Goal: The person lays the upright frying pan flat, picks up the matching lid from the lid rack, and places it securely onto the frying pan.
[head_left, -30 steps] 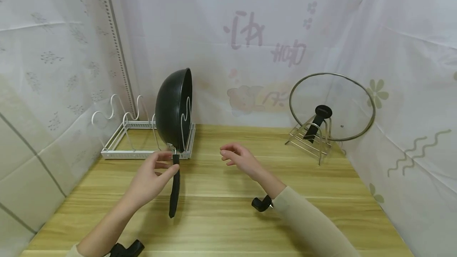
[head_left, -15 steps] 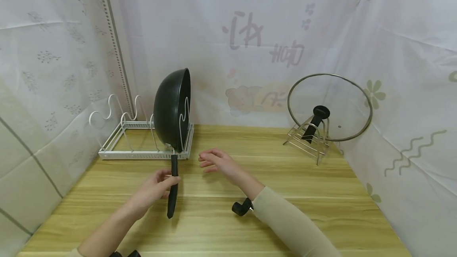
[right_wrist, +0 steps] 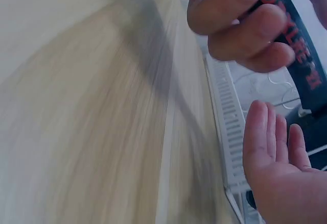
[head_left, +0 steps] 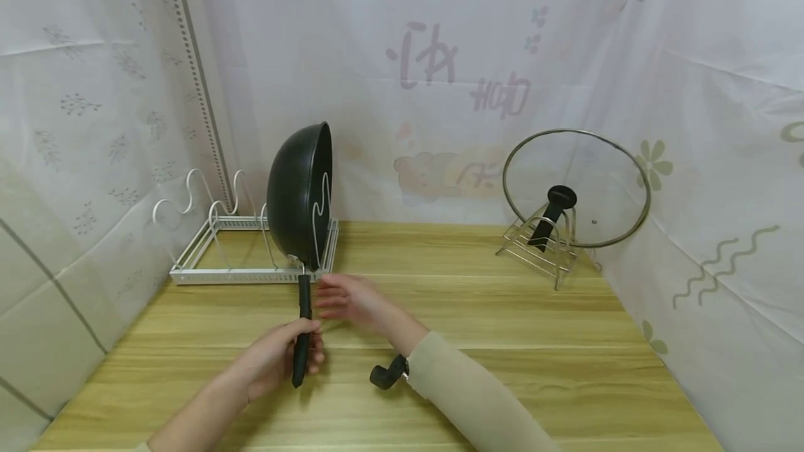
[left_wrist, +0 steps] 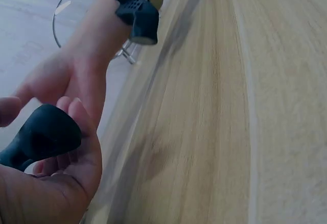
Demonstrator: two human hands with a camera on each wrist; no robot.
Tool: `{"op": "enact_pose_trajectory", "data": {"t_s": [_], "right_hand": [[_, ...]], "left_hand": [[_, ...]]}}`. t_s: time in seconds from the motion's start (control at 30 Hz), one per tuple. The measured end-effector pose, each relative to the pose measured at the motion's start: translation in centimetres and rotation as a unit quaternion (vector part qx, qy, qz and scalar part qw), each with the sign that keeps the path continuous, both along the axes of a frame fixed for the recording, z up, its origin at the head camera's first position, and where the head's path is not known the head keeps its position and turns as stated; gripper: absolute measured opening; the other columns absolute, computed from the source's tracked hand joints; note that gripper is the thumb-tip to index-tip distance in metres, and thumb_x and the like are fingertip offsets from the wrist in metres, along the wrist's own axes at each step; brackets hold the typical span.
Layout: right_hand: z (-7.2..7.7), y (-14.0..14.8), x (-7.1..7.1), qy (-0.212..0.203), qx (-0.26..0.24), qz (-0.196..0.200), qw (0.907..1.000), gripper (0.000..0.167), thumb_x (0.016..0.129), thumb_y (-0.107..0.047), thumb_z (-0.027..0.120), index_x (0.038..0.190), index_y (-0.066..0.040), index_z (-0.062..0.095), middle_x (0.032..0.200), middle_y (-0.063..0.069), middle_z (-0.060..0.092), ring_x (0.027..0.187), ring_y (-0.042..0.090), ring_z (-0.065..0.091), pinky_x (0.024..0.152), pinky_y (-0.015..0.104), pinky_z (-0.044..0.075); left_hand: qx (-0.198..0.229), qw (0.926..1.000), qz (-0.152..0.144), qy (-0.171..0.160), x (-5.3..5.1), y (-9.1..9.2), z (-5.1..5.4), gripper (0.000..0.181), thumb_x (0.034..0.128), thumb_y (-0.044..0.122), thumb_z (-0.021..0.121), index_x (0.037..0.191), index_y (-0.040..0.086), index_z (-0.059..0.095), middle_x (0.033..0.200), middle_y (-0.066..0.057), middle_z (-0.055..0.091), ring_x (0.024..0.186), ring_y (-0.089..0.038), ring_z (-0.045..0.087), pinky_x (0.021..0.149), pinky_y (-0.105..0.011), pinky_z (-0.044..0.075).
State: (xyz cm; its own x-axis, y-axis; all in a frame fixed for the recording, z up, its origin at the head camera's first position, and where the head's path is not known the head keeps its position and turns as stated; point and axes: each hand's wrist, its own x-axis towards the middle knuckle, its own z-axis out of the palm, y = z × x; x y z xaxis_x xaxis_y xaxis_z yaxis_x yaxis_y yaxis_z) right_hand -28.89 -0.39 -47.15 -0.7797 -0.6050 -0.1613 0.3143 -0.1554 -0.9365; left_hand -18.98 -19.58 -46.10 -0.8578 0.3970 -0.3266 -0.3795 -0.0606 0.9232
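A black deep frying pan [head_left: 290, 194] stands on its side in a white wire rack [head_left: 232, 275], its black handle [head_left: 304, 298] pointing toward me. My left hand [head_left: 273, 356] grips the handle's lower half, thumb on the near side. In the right wrist view, the fingers of that left hand [right_wrist: 240, 27] curl round the handle [right_wrist: 306, 66], which bears red lettering. My right hand [head_left: 353, 302] is just right of the handle's upper part. Its fingers look nearly straight in the right wrist view, with nothing held in that right hand [right_wrist: 283, 175]; contact with the handle cannot be made out.
At the back right, a glass lid with a black knob [head_left: 562, 196] leans upright in a small wire stand [head_left: 534, 260]. Patterned cloth [head_left: 377, 33] hangs behind the wooden table [head_left: 477, 340]. A tiled surface [head_left: 50, 298] borders the left.
My left hand has slid down from the handle's top and curled round its lower half. The right hand has moved left, up to the handle. Pan and lid stay put.
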Motion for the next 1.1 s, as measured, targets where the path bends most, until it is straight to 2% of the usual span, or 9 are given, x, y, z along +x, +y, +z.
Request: {"op": "enact_pose_trajectory", "data": {"t_s": [0.1, 0.17, 0.23, 0.4, 0.53, 0.73, 0.87, 1.1], "right_hand": [[0.0, -1.2, 0.1, -0.022, -0.027, 0.016, 0.9993, 0.042, 0.111, -0.032, 0.056, 0.139, 0.000, 0.061, 0.125, 0.010, 0.067, 0.113, 0.023, 0.067, 0.108, 0.041, 0.057], [0.2, -1.9, 0.1, -0.027, -0.039, 0.032, 0.9984, 0.031, 0.112, -0.033, 0.054, 0.128, -0.008, 0.062, 0.117, 0.005, 0.065, 0.107, 0.020, 0.067, 0.101, 0.036, 0.057], [0.3, -2.5, 0.1, -0.032, -0.046, 0.049, 0.9972, 0.026, 0.112, -0.035, 0.054, 0.122, -0.012, 0.062, 0.113, 0.004, 0.066, 0.105, 0.019, 0.068, 0.098, 0.034, 0.057], [0.5, -3.7, -0.1, -0.057, -0.060, 0.063, 0.9946, 0.027, 0.111, -0.036, 0.056, 0.117, -0.012, 0.065, 0.109, 0.002, 0.069, 0.101, 0.017, 0.073, 0.099, 0.036, 0.062], [0.5, -4.6, -0.4, -0.082, -0.085, 0.065, 0.9909, 0.021, 0.111, -0.034, 0.056, 0.105, -0.015, 0.065, 0.100, -0.002, 0.069, 0.095, 0.015, 0.074, 0.091, 0.033, 0.064], [0.9, -5.8, -0.5, -0.101, -0.122, 0.077, 0.9843, 0.028, 0.112, -0.029, 0.055, 0.090, -0.016, 0.065, 0.084, -0.006, 0.066, 0.079, 0.010, 0.071, 0.081, 0.028, 0.064], [0.9, -6.3, -0.6, -0.111, -0.119, 0.078, 0.9836, 0.030, 0.113, -0.029, 0.054, 0.086, -0.018, 0.061, 0.078, -0.009, 0.061, 0.072, 0.006, 0.066, 0.076, 0.024, 0.063], [0.7, -6.6, -0.9, -0.132, -0.118, 0.066, 0.9820, 0.030, 0.113, -0.030, 0.056, 0.085, -0.020, 0.059, 0.076, -0.011, 0.057, 0.069, 0.003, 0.061, 0.072, 0.021, 0.060]], "left_hand": [[0.011, 0.9999, -0.005, -0.009, 0.0, 0.0, -0.1, 0.020, 0.1114, 0.034, 0.056, 0.105, 0.017, 0.066, 0.093, 0.005, 0.069, 0.085, -0.011, 0.069, 0.083, -0.031, 0.061], [0.015, 0.9998, -0.007, -0.012, 0.0, 0.0, -0.1, 0.020, 0.1117, 0.034, 0.055, 0.103, 0.019, 0.066, 0.092, 0.006, 0.068, 0.083, -0.010, 0.067, 0.082, -0.030, 0.060], [0.017, 0.9997, -0.009, -0.014, 0.0, 0.0, -0.1, 0.020, 0.1120, 0.034, 0.055, 0.102, 0.020, 0.065, 0.091, 0.007, 0.067, 0.082, -0.009, 0.066, 0.081, -0.029, 0.059], [0.024, 0.9992, -0.022, -0.022, 0.0, 0.1, -0.3, 0.021, 0.1122, 0.035, 0.054, 0.099, 0.021, 0.062, 0.085, 0.010, 0.063, 0.078, -0.008, 0.061, 0.076, -0.025, 0.055], [0.032, 0.9984, -0.036, -0.030, 0.0, 0.3, -0.6, 0.024, 0.1121, 0.034, 0.052, 0.094, 0.021, 0.059, 0.081, 0.011, 0.060, 0.074, -0.006, 0.059, 0.072, -0.022, 0.053], [0.050, 0.9972, -0.039, -0.039, 0.0, 0.6, -1.0, 0.027, 0.1123, 0.032, 0.051, 0.087, 0.022, 0.052, 0.076, 0.011, 0.053, 0.068, -0.004, 0.054, 0.066, -0.020, 0.049], [0.057, 0.9967, -0.038, -0.045, -0.1, 0.7, -1.1, 0.029, 0.1123, 0.031, 0.051, 0.085, 0.022, 0.049, 0.073, 0.012, 0.050, 0.064, -0.003, 0.051, 0.063, -0.019, 0.048], [0.077, 0.9949, -0.044, -0.047, -0.3, 1.1, -1.4, 0.030, 0.1119, 0.030, 0.050, 0.083, 0.022, 0.048, 0.068, 0.014, 0.047, 0.057, 0.000, 0.048, 0.058, -0.017, 0.044]]}}
